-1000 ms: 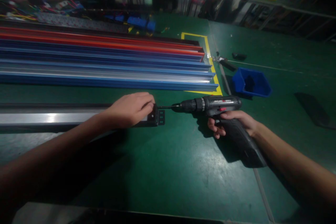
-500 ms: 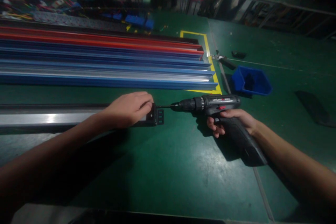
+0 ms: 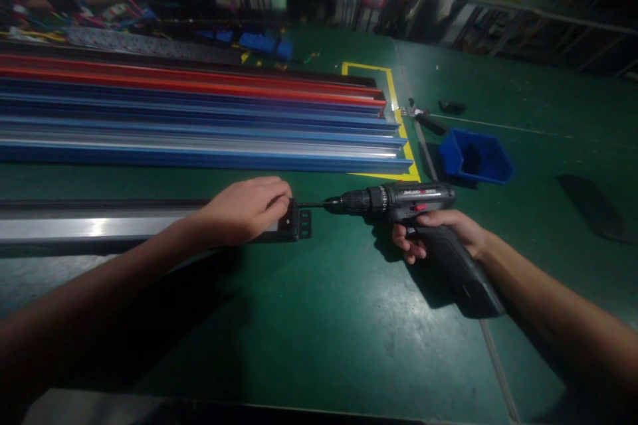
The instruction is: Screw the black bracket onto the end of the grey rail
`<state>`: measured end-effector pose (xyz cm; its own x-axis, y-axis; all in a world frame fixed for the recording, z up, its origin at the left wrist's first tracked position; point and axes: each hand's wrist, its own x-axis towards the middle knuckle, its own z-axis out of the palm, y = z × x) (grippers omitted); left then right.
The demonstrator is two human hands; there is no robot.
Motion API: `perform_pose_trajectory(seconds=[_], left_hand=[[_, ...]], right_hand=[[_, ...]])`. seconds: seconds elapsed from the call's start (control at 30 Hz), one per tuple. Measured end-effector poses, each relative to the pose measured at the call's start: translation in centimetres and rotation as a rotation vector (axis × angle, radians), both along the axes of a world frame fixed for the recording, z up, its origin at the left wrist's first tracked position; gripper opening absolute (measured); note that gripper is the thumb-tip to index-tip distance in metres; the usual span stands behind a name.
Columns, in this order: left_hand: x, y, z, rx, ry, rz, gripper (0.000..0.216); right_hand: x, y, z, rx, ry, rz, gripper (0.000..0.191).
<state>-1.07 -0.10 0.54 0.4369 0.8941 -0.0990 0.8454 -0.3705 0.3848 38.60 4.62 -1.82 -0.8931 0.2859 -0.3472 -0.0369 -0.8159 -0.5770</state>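
Black drill [image 3: 421, 198] in the right hand [image 3: 457, 222], fingers wrapped round it, bit [image 3: 312, 204] pointing lengthwise at the rail [image 3: 100, 227] lying left on the table [image 3: 323, 319]; left hand [image 3: 249, 209] sits nearer that end, fingers bunched, can't tell if pinching.

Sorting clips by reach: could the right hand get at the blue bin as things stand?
Probably not straight away: the right hand is wrapped around the drill, whose body lies between that hand and the blue bin.
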Motion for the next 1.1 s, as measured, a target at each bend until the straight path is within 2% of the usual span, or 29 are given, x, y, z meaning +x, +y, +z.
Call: perform_pose_trajectory(seconds=[0.37,0.63,1.1], left_hand=[[0.07,0.0,0.04,0.011,0.003,-0.011,0.037],[0.01,-0.01,-0.04,0.01,0.006,-0.002,0.036],[-0.09,0.0,-0.14,0.014,-0.005,-0.009,0.036]], right_hand=[[0.23,0.15,-0.38,0.034,0.012,0.006,0.032],[0.13,0.04,-0.18,-0.038,0.024,0.002,0.032],[0.14,0.06,-0.23,-0.038,0.023,-0.002,0.033]])
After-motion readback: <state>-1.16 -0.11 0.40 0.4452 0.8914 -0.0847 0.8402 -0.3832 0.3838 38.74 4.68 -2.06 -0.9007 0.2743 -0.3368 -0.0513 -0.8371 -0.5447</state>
